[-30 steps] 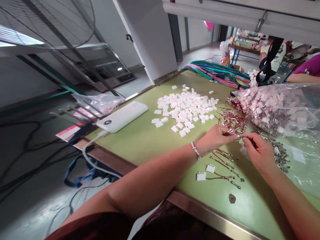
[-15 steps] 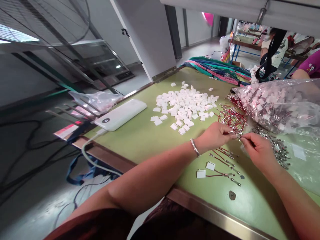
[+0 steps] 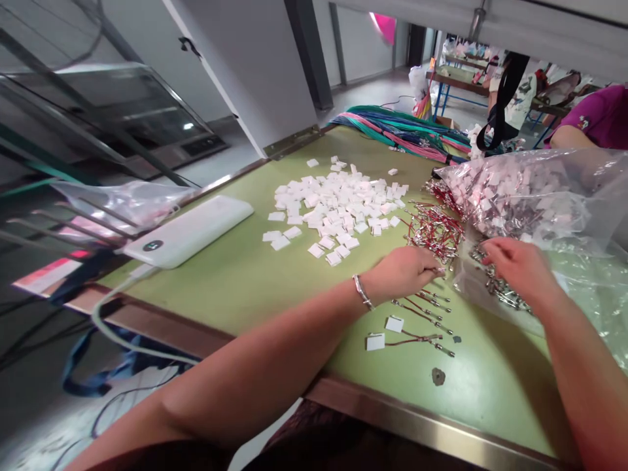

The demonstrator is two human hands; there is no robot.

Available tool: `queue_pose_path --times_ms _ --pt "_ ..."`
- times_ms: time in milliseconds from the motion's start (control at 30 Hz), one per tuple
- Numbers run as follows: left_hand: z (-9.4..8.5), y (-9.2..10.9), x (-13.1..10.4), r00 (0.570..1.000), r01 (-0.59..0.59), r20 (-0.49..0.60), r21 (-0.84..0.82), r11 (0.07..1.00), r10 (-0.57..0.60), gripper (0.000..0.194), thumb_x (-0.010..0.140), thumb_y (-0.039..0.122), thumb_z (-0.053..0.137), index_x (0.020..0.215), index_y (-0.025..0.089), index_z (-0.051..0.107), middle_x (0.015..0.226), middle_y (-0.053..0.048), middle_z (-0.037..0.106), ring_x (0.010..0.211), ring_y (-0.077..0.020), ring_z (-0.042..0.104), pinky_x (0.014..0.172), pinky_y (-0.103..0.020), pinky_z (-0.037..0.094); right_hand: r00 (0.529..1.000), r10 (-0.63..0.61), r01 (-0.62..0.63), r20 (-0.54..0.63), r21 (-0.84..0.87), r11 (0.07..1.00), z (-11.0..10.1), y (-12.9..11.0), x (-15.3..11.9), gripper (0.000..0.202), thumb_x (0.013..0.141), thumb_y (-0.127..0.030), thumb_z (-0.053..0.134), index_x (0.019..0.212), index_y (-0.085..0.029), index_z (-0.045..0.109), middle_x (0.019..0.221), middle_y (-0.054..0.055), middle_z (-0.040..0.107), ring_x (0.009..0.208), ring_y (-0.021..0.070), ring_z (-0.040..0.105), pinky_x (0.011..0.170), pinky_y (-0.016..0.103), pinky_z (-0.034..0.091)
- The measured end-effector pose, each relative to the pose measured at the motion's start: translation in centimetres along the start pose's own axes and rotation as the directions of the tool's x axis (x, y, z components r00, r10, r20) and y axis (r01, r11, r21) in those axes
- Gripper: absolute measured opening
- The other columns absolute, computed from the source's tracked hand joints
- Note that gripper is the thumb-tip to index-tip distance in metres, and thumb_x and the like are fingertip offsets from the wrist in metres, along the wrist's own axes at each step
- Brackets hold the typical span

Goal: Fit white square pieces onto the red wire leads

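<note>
My left hand point(image 3: 405, 269) is closed in a pinch in front of the pile of short red wires point(image 3: 434, 229). A small metal terminal point(image 3: 441, 269) pokes out at its fingertips. My right hand point(image 3: 523, 271) is over the loose metal terminals point(image 3: 505, 291) on clear plastic. Its thumb and fingers are bent together, and what they hold, if anything, is hidden. Below my left hand several red wires with metal ends point(image 3: 424, 311) lie in a row. Two of the nearest carry white connector housings, one upper point(image 3: 394, 324) and one lower point(image 3: 375, 341).
White housings point(image 3: 338, 203) lie scattered mid-table. A white power bank point(image 3: 191, 232) with a cable is at the left edge. Bundled coloured wires point(image 3: 392, 131) lie at the back. A clear bag of white parts point(image 3: 515, 190) stands right, near a person in a purple sleeve point(image 3: 596, 118).
My hands have come apart; the right has moved right, over the loose terminals, while the left stays pinched by the red wires. The view has turned slightly right.
</note>
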State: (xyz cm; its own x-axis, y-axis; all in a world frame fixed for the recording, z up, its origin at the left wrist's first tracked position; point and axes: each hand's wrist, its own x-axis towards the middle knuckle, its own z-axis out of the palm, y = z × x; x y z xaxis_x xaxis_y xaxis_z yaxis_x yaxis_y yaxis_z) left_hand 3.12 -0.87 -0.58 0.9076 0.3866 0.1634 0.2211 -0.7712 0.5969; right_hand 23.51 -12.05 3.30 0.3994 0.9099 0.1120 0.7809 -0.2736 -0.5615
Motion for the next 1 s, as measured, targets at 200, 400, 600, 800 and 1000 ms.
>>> queue_pose_path --times_ms 200,400,600,800,1000 --pt "-0.1 0.0 0.0 0.999 -0.034 0.010 0.084 0.996 0.033 0.034 0.094 0.025 0.036 0.070 0.017 0.058 0.073 -0.004 0.058 0.069 -0.0139 0.048 0.069 -0.027 0.036 0.992 0.064 -0.029 0.109 -0.294 0.955 -2.4 2.6 1.2 0.022 0.079 -0.037 0.056 0.071 -0.022 0.070 0.059 0.000 0.065 0.047 0.0136 0.051 0.046 0.025 0.032" --pt "-1.4 0.5 -0.2 0.992 0.101 -0.065 -0.157 0.983 -0.112 0.034 0.095 0.036 0.039 0.079 0.016 0.062 0.071 -0.002 0.058 0.065 -0.0122 0.048 0.066 -0.025 0.038 0.971 0.000 0.150 0.237 -0.616 0.774 1.3 2.0 0.6 0.011 0.080 -0.025 0.058 0.079 -0.022 0.069 0.081 0.007 0.068 0.066 0.0184 0.060 0.053 0.028 0.031" --pt "-2.3 1.2 -0.4 0.987 0.150 0.004 -0.345 0.927 -0.158 0.030 0.094 0.034 0.038 0.091 0.017 0.063 0.082 -0.002 0.062 0.074 -0.0125 0.052 0.069 -0.023 0.041 0.987 -0.113 0.156 0.117 -0.480 0.864 1.1 1.0 0.3 0.016 0.084 -0.026 0.049 0.078 -0.020 0.062 0.078 0.006 0.066 0.063 0.0174 0.058 0.054 0.028 0.035" --pt "-0.7 1.6 -0.3 0.991 0.132 0.063 -0.387 0.913 -0.117 0.027 0.092 0.029 0.040 0.073 0.017 0.054 0.068 0.001 0.054 0.065 -0.0106 0.049 0.064 -0.023 0.040 0.978 -0.201 0.198 0.054 0.066 0.978 2.8 -2.3 -1.9 0.015 0.085 -0.033 0.048 0.080 -0.022 0.056 0.061 -0.002 0.060 0.053 0.0135 0.053 0.053 0.025 0.039" --pt "-0.8 2.0 -0.7 0.979 0.196 0.151 -0.495 0.847 -0.139 0.036 0.093 0.035 0.037 0.062 0.018 0.043 0.056 0.003 0.048 0.052 -0.0090 0.041 0.053 -0.023 0.037 0.958 -0.285 0.286 -0.029 0.164 0.944 3.9 -2.9 -2.6 0.016 0.086 -0.032 0.049 0.080 -0.021 0.059 0.065 -0.001 0.061 0.054 0.0125 0.052 0.051 0.024 0.038"
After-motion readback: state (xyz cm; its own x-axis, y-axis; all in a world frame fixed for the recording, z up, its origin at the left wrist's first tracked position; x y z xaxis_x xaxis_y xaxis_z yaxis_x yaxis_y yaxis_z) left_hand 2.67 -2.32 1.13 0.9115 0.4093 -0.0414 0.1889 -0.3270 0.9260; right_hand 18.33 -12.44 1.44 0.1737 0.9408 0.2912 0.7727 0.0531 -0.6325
